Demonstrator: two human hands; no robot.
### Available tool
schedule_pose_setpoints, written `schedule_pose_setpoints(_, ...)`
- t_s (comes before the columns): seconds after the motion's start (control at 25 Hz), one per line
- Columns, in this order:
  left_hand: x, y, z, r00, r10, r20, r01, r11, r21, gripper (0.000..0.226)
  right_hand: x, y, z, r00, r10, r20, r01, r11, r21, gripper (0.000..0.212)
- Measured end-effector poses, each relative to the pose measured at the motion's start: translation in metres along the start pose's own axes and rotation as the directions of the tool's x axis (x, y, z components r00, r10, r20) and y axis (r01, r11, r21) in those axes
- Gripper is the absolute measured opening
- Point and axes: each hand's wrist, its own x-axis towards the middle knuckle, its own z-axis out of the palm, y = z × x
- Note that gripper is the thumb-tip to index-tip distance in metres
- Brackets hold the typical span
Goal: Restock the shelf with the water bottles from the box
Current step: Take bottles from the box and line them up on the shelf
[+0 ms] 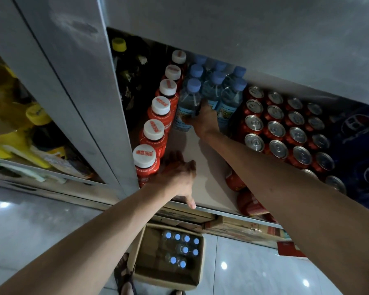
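The right hand (202, 119) has its grip closed around a water bottle (188, 107) standing upright on the shelf (207, 167), between a row of red bottles (156, 126) and red cans (275, 128). The left hand (177, 177) rests flat, fingers spread, grip holding nothing, on the shelf's front. The box (170, 273) of remaining bottles sits below on the glossy tiled floor (254, 269).

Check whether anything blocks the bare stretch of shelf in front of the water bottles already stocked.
Nothing visible stands on it. The shelf is bare between the red bottles and the cans. The left hand rests at its front edge; the right hand is at the front water bottle.
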Motion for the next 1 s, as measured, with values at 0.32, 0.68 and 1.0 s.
schedule_pose_setpoints(0.32, 0.007, 0.003, -0.004, 0.990, -0.088, 0.108, 0.081, 0.994, 0.076, 0.126, -0.003, 0.004, -0.005, 0.990, 0.076, 0.117, -0.071, 0.996, -0.048, 0.060)
schedule_pose_setpoints(0.68, -0.007, 0.007, -0.002, 0.994, -0.101, 0.043, 0.104, 0.992, -0.065, 0.110, -0.208, 0.022, -0.102, 0.984, 0.082, 0.160, -0.103, 0.987, 0.124, 0.016)
schedule_pose_setpoints(1.0, -0.047, 0.036, 0.084, 0.626, 0.648, -0.434, -0.705, 0.708, 0.040, 0.035, -0.353, 0.158, 0.001, 0.714, 0.649, 0.262, -0.686, 0.724, 0.077, 0.010)
